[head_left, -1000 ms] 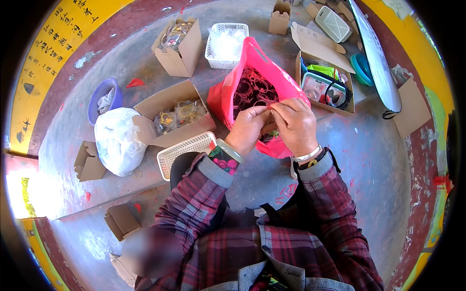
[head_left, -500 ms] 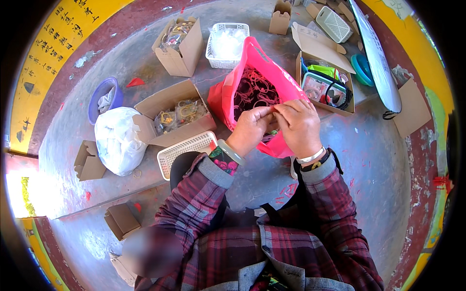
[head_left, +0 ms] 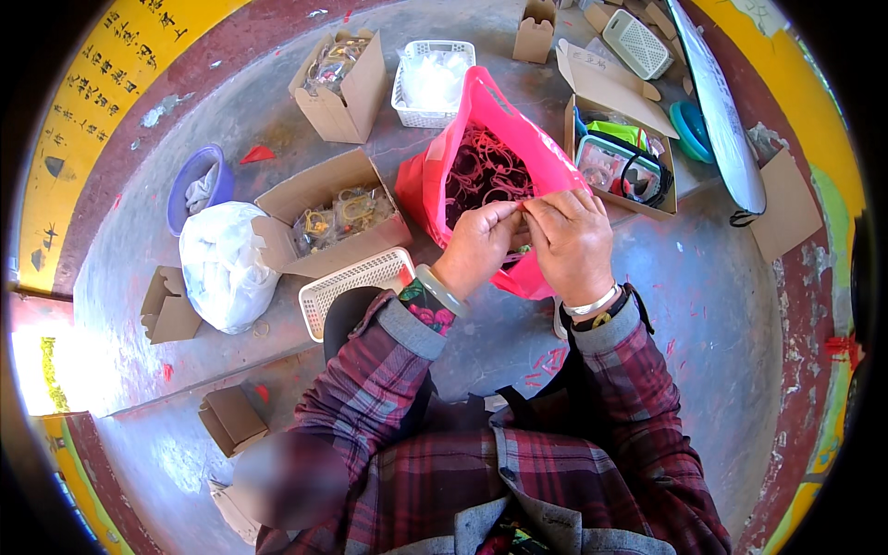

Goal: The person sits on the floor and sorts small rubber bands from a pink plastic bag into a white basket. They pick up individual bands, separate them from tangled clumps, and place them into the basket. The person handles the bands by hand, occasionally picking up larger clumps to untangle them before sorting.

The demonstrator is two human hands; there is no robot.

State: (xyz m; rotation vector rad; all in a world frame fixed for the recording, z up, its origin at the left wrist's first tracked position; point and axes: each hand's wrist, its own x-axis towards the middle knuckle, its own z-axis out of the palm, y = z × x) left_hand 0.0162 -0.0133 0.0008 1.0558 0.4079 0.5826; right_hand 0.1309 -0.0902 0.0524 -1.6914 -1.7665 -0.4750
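My left hand [head_left: 478, 244] and my right hand [head_left: 569, 242] meet over the near side of a bright pink bag [head_left: 427, 176]. Thumb and fingers of each are pinched together, tip to tip. A speck of red shows between the fingertips, too small to name. Inside the open bag lies a tangle of pink and dark red cords [head_left: 487, 171], with its near part hidden behind my hands. A pale bangle sits on my left wrist, a silvery one on my right.
Left of the bag are an open carton [head_left: 333, 254] of small bagged items, a cream plastic basket [head_left: 313, 298] and a stuffed white plastic bag [head_left: 228, 268]. A white basket [head_left: 407, 113] stands beyond. To the right, an open box [head_left: 664, 205] holds a clear-lidded container.
Almost nothing differs. Both hands keep their pinch over the bag, and the fingers have shifted only very slightly.
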